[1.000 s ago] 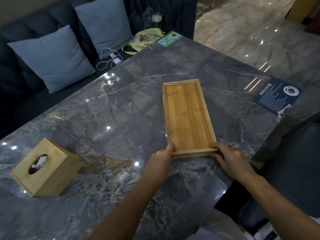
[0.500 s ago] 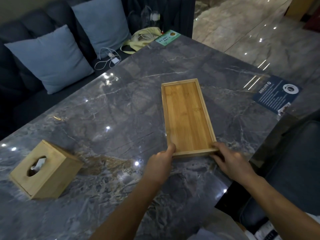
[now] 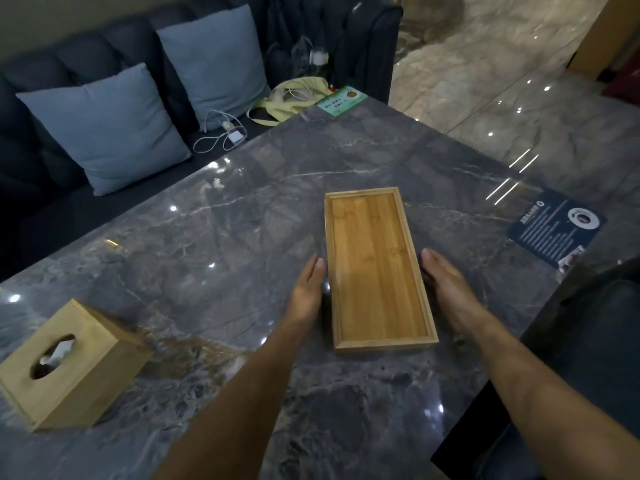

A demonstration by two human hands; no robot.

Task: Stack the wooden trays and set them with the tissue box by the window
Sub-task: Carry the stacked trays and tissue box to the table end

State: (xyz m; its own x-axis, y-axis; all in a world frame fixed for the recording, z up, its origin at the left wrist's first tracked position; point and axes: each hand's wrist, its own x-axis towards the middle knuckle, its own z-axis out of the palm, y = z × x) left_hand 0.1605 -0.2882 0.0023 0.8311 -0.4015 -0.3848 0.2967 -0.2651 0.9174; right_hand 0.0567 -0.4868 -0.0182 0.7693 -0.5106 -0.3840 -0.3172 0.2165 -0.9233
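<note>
A long wooden tray (image 3: 375, 268) lies flat on the dark marble table (image 3: 214, 237), right of centre, with its short end toward me. My left hand (image 3: 306, 289) rests on the table along the tray's left long side, fingers straight, with a thin dark gap between them. My right hand (image 3: 446, 280) lies along the right long side, fingers straight, at or against the rim. Neither hand closes around the tray. A wooden tissue box (image 3: 69, 365) with an oval slot and white tissue stands at the table's near left. I see only one tray outline.
A blue printed card (image 3: 557, 230) lies at the table's right edge and a green card (image 3: 341, 100) at the far corner. A dark sofa with two blue cushions (image 3: 104, 126), a white charger cable (image 3: 221, 136) and a yellow bag (image 3: 294, 98) runs along the far left side.
Both hands have let go of the tray's near short end and moved forward to lie along its long sides. The view has shifted so the tray sits closer.
</note>
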